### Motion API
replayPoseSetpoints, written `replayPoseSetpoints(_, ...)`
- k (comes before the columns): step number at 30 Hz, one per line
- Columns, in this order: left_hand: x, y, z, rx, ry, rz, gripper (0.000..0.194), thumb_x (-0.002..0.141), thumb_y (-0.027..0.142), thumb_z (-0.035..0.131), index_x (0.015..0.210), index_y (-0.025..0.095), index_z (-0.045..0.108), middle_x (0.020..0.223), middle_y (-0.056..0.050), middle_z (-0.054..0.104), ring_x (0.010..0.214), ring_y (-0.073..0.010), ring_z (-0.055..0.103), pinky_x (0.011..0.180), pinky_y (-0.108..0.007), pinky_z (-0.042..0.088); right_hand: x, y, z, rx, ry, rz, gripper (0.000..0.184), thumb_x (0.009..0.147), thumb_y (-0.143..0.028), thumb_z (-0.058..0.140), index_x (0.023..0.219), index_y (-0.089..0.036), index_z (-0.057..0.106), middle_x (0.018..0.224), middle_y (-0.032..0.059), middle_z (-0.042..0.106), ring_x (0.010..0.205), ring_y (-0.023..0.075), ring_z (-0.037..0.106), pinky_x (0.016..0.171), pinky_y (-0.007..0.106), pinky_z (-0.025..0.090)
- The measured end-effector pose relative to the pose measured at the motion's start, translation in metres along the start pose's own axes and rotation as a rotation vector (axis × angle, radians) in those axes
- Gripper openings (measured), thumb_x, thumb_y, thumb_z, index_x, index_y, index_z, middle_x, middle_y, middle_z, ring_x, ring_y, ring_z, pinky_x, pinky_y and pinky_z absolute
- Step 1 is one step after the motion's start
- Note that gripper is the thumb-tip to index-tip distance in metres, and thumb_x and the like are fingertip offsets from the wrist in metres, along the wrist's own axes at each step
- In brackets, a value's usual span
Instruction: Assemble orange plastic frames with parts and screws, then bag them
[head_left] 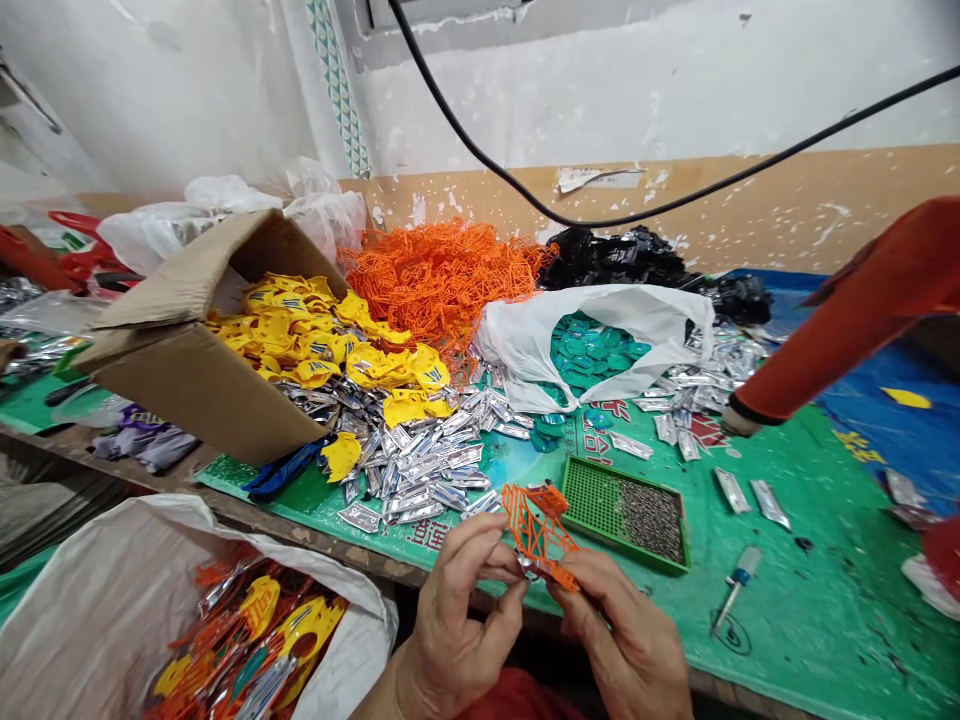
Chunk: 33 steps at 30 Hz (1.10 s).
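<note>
The left hand (457, 620) and right hand (622, 640) are closed on an orange plastic lattice piece (538, 530), its thumb and fingers pinching it from either side. The piece's long axis slants from upper left down to lower right, its lower end sitting nearer the right hand's curled fingers (592, 590). A small silver strip (531, 568) shows at its underside.

Just beyond the fingers lies a green perforated tray (592, 500) holding dark screws (652, 520). Left of that tray spill silver foil strips (420, 470), then a cardboard box (187, 390) of yellow plastic tags (300, 335). Behind the tray sit a heap of orange lattices (442, 280) and a white bag of teal pieces (592, 350). To its right, another person's orange sleeve (862, 320) reaches in over a green printed mat (810, 610).
</note>
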<state>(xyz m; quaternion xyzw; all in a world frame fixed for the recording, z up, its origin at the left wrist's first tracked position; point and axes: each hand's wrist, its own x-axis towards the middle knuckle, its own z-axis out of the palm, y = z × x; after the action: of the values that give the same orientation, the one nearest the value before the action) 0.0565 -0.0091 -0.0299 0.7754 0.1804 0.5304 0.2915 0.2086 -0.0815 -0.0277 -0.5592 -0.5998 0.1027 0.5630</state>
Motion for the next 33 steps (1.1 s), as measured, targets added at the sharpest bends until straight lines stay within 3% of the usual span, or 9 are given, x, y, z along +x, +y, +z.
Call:
replayPoseSetpoints(3,0.003,-0.002,0.001,0.044,-0.006,-0.040,0.063,0.080,-0.002,0.055,0.137,0.019,0.037,0.123,-0.013,0.052,0.081,-0.0109,0.066,0.085,-0.030,0.057,0.000,-0.003,0.002,0.257,-0.075,0.368,0.016,0.088,-0.029,0.058,0.091,-0.020,0.071,0.076,0.0011,0.065,0.044,0.0060,0.054,0.041,0.017,0.045)
replayPoseSetpoints(6,0.007,-0.001,-0.003,0.144,-0.020,-0.044,0.052,0.082,-0.002,0.054,0.129,0.019,0.046,0.123,-0.011,0.050,0.070,-0.0060,0.063,0.084,-0.026,0.056,0.001,-0.003,0.003,0.413,-0.108,0.661,0.025,0.082,-0.041,0.064,0.083,-0.017,0.071,0.060,-0.0018,0.058,0.039,0.0048,0.047,0.039,0.017,0.038)
replayPoseSetpoints(8,0.011,0.000,-0.007,0.222,-0.065,-0.035,0.046,0.083,-0.001,0.054,0.125,0.019,0.050,0.124,-0.011,0.051,0.077,-0.0082,0.064,0.082,-0.024,0.056,0.003,-0.002,0.003,0.479,-0.135,0.801,0.032,0.078,-0.047,0.067,0.079,-0.015,0.070,0.048,-0.0044,0.052,0.037,0.0049,0.043,0.039,0.017,0.034)
replayPoseSetpoints(12,0.022,-0.001,-0.017,0.282,-0.270,-0.021,0.044,0.087,0.004,0.052,0.129,0.018,0.048,0.126,-0.013,0.055,0.114,-0.0197,0.057,0.095,-0.032,0.052,0.010,-0.001,0.001,0.541,-0.203,0.932,0.041,0.071,-0.054,0.070,0.072,-0.013,0.064,0.040,-0.0064,0.047,0.033,0.0036,0.036,0.036,0.017,0.025)
replayPoseSetpoints(15,0.031,-0.002,-0.021,0.254,-0.422,-0.012,0.042,0.089,0.009,0.052,0.130,0.016,0.047,0.125,-0.013,0.057,0.119,-0.0199,0.054,0.099,-0.033,0.048,0.015,-0.001,-0.002,0.532,-0.271,0.951,0.043,0.069,-0.056,0.070,0.069,-0.014,0.062,0.038,-0.0074,0.044,0.031,0.0033,0.034,0.035,0.017,0.021)
replayPoseSetpoints(21,0.040,0.001,-0.024,0.144,-0.528,-0.133,0.027,0.087,0.009,0.055,0.113,0.016,0.059,0.108,-0.009,0.061,0.102,-0.0178,0.059,0.087,-0.028,0.052,0.018,-0.002,-0.006,0.474,-0.325,0.938,0.042,0.070,-0.056,0.068,0.070,-0.015,0.061,0.039,-0.0085,0.042,0.031,0.0032,0.033,0.034,0.016,0.021)
replayPoseSetpoints(25,0.041,0.002,-0.024,0.086,-0.545,-0.176,0.028,0.084,0.004,0.058,0.108,0.017,0.063,0.099,-0.007,0.062,0.094,-0.0171,0.060,0.081,-0.028,0.052,0.015,-0.005,-0.008,0.418,-0.350,0.868,0.041,0.075,-0.055,0.063,0.074,-0.014,0.064,0.044,-0.0079,0.042,0.034,0.0039,0.035,0.034,0.016,0.025)
replayPoseSetpoints(27,0.040,0.002,-0.025,0.077,-0.520,-0.125,0.026,0.084,0.004,0.058,0.107,0.015,0.064,0.097,-0.008,0.062,0.093,-0.0174,0.060,0.080,-0.029,0.053,0.014,-0.006,-0.011,0.351,-0.357,0.730,0.036,0.081,-0.050,0.060,0.077,-0.015,0.067,0.050,-0.0056,0.047,0.037,0.0046,0.039,0.036,0.017,0.030)
replayPoseSetpoints(33,0.035,0.004,-0.026,0.113,-0.445,0.072,0.019,0.084,0.005,0.058,0.102,0.013,0.063,0.091,-0.008,0.065,0.088,-0.0158,0.062,0.079,-0.026,0.055,0.013,-0.006,-0.015,0.044,-0.236,0.034,0.013,0.090,-0.021,0.054,0.090,-0.018,0.067,0.071,0.0012,0.064,0.058,0.0096,0.057,0.051,0.017,0.047)
